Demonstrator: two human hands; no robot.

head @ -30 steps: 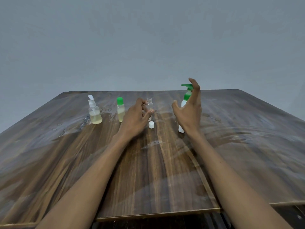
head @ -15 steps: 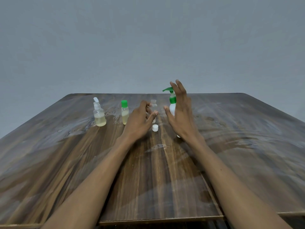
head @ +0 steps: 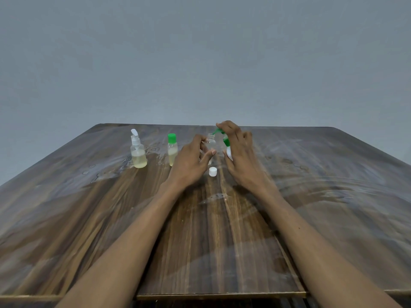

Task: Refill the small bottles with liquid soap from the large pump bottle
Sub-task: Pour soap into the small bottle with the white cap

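Both forearms reach forward over the wooden counter (head: 222,252), meeting near its far middle. The left hand (head: 189,161) curls its fingers and thumb around the open clear bottle (head: 210,142), holding it upright on the counter; the bottle's threaded neck shows above the fingers. The right hand (head: 239,156) wraps the white pump bottle (head: 228,152), thumb on the near side, with its forefinger laid on top of the green pump head (head: 219,131). The pump bottle tilts left, so its green nozzle sits right at the clear bottle's mouth, touching or just above it; which one cannot be told.

Compared with half a second ago, the pump bottle has leaned and moved closer to the clear bottle, and the right hand's fingers, then raised straight above the pump, have bent down over its head. A second ago the pump bottle stood well to the right of the clear bottle. The left hand's grip is unchanged.

Counted: one pump bottle and three small bottles. Left of the clear bottle stands a green-capped bottle (head: 172,150) partly filled with yellowish liquid, and further left a flip-top bottle (head: 138,152) with its white lid open, also holding yellowish liquid. One loose white cap (head: 212,171) lies just in front of the clear bottle, between the two hands.
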